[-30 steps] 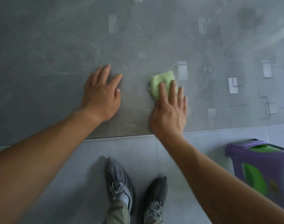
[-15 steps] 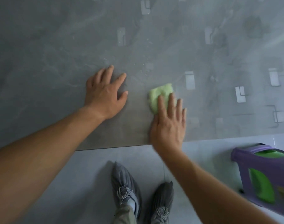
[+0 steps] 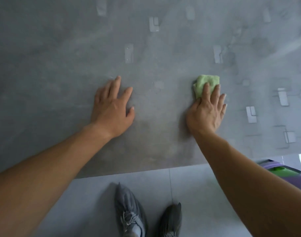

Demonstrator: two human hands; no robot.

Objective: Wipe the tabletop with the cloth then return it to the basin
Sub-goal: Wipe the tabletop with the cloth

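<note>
Purple plastic showed only as a sliver: the basin (image 3: pixel 287 177) sat on the floor (image 3: pixel 95 202) well to the near right of the cloth (image 3: pixel 207 82), past the table's edge, with most of it cut off by the right forearm and the side of the frame. A green patch lay at its top, too little of it visible to tell what it was. The near half of the cloth was hidden under fingers, so its full outline could not be made out, and the whole view was slightly blurred. Pale rectangular reflections (image 3: pixel 129 53) on the grey tabletop (image 3: pixel 60 65), beyond and to both sides of the cloth, were hazy. Two grey shoes (image 3: pixel 129 214) stood on the floor nearer than the cloth, their heels cut off by the bottom edge. The right hand (image 3: pixel 206 113) lay flat, fingers straight and close together, pressing down on the cloth with the fingertips over its near part; nothing was curled round it. The left hand (image 3: pixel 112 110) rested palm down on the bare tabletop well to the left of the cloth, fingers spread and relaxed, holding nothing. The light green cloth, bunched into a small pad, lay on the tabletop under and just beyond the right hand's fingers, its far edge sticking out past them, and well apart from the left hand.
</note>
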